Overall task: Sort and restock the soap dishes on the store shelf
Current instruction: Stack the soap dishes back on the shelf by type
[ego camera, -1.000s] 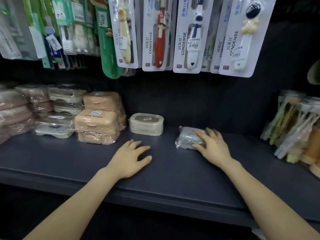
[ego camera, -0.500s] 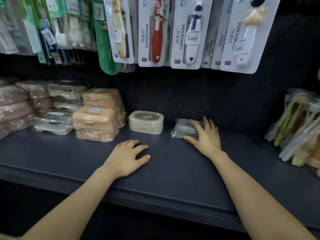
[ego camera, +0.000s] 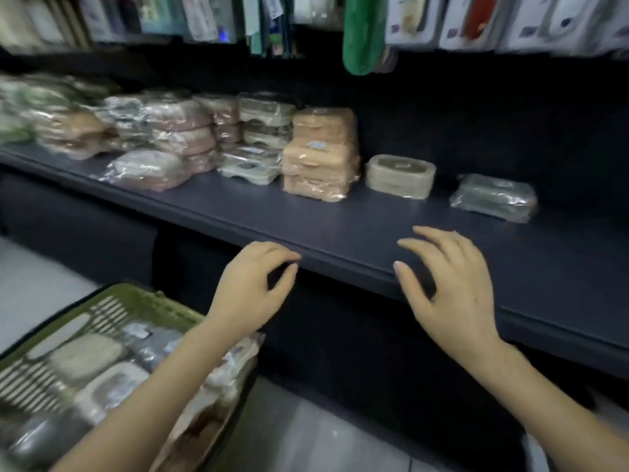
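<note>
The left hand and right hand hang loosely curled and empty at the front edge of the shelf. The grey wrapped soap dish lies farther back on the shelf, well apart from both. More dishes fill a green basket below the shelf.

Above you: blurred blister packs hang in a row, a green pack lowest among them. Pale floor at your lower left.
</note>
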Tool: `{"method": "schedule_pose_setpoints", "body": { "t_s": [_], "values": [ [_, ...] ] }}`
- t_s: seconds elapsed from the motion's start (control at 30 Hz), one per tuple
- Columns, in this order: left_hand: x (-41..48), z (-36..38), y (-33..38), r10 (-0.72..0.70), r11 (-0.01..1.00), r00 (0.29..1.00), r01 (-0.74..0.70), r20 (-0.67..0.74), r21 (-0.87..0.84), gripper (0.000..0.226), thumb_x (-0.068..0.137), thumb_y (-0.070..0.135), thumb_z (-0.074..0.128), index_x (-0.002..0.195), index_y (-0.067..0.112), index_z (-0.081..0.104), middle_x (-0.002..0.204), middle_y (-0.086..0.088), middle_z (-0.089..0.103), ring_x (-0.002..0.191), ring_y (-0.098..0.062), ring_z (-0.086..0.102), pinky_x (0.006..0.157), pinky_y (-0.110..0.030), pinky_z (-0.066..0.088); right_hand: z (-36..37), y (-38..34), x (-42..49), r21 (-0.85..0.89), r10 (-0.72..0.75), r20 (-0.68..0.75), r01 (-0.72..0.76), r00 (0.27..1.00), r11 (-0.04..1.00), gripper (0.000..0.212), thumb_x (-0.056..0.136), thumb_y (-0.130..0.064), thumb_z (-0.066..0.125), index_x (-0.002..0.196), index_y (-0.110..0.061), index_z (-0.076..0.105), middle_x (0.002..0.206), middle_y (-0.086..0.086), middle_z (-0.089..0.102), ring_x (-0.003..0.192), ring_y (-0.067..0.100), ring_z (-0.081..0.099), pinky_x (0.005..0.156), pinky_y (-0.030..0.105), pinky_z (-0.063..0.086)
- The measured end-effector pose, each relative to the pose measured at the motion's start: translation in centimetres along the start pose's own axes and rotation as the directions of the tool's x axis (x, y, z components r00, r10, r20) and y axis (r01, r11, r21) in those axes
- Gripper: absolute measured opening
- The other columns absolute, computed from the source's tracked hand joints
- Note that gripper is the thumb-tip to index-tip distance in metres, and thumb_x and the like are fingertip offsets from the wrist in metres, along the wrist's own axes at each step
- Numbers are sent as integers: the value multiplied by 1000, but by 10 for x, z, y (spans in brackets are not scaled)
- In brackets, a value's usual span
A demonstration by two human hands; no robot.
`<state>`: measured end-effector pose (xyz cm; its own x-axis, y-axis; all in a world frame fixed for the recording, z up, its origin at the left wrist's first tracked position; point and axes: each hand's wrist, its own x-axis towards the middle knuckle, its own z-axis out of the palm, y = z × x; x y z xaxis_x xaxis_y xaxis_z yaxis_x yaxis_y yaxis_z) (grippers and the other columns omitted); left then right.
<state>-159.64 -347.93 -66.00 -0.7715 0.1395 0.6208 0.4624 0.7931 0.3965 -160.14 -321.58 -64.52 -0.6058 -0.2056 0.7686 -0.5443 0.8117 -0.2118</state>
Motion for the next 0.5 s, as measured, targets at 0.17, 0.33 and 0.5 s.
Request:
{"method": "schedule_pose_setpoints", "body": {
  "t_s": [0.17, 0.33, 0.5],
  "values": [
    [-132, -65, -109, -443, 871, 895, 417, 47, 260, 42, 86, 42, 47, 98, 12, 73, 96, -3, 68, 92, -26, 62, 78, -34, 48, 87, -110, -45, 246, -201, 296, 129, 934, 961, 39, 87, -45, 53, 108, -17, 70, 109, 3, 66, 100, 25, 61, 85, 38, 52],
    [-217, -92, -148, -777, 620, 598, 670, 199, 408, 54, 82, 60, 60, 122, 23, 63, 131, 1, 55, 110, -21, 57, 90, -33, 45, 172, -169, -55, 57, -31, 866, -38, 499, 998, 81, 84, -70, 50, 150, -29, 30, 158, 9, 21, 142, 29, 22, 113, 38, 26],
    [-229, -85, -129, -795, 582, 467, 765, 387, 274, 113, 47, 100, 31, 131, 27, 53, 128, 5, 57, 111, -14, 57, 93, -33, 49, 211, -191, -59, -117, 149, 848, -94, 509, 989, 89, 77, -79, 49, 149, -31, 31, 157, 15, 19, 142, 35, 19, 108, 44, 31]
  ]
}}
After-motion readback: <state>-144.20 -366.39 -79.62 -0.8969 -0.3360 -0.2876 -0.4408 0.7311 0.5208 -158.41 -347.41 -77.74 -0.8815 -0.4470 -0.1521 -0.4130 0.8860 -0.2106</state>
